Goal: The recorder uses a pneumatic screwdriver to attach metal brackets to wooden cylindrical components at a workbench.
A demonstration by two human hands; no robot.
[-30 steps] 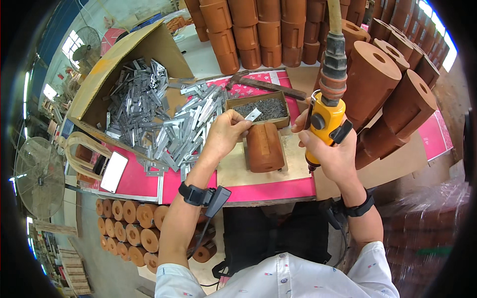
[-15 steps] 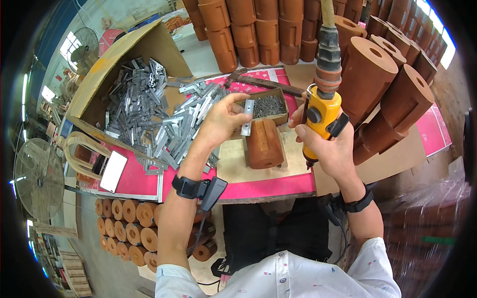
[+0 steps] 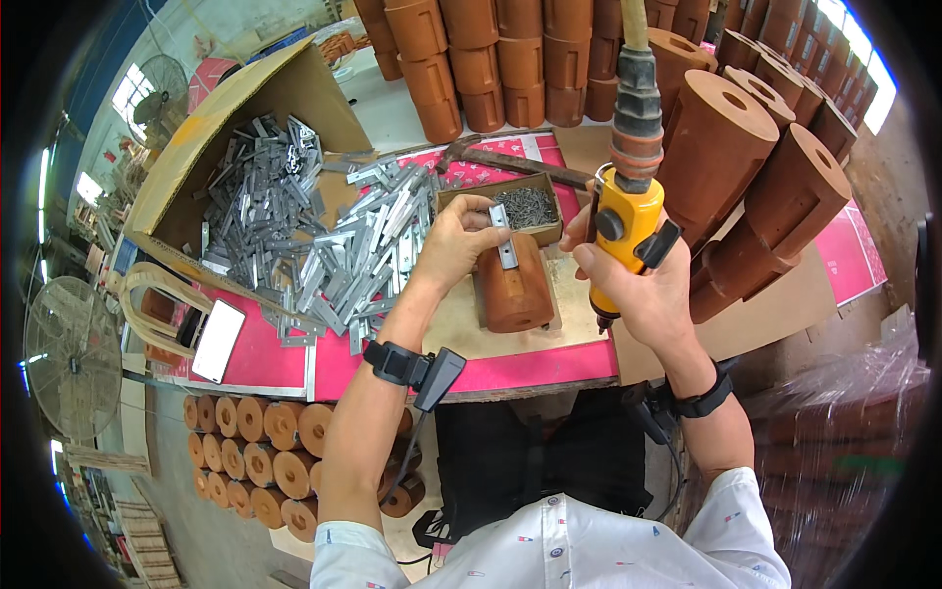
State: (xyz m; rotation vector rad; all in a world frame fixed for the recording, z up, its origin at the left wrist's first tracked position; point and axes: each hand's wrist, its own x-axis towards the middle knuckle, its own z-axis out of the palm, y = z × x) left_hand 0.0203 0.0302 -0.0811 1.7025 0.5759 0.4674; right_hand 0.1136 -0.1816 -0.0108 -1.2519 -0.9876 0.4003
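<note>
Pinched in my left hand [image 3: 459, 240] is a small silver metal strip [image 3: 503, 238] with holes. The strip lies over the groove on top of a reddish-brown wooden cylinder [image 3: 516, 299], which rests on its side on a board. My right hand [image 3: 643, 290] grips a yellow electric screwdriver [image 3: 630, 208], upright with its tip down, just right of the cylinder and apart from it. Behind the cylinder stands a small open carton [image 3: 549, 235] of screws. To the left, loose metal strips [image 3: 378, 236] are heaped on the table.
A large cardboard box [image 3: 169, 196] of metal strips lies tipped at the left. Behind the carton is a hammer [image 3: 520, 163]. Stacked brown cylinders [image 3: 724, 123] crowd the back and right. A phone [image 3: 219, 341] leans on a wooden stand at the left edge.
My left hand has brought the metal strip right and down onto the cylinder's top. My right hand holds the screwdriver almost where it was. The whole view has shifted slightly.
</note>
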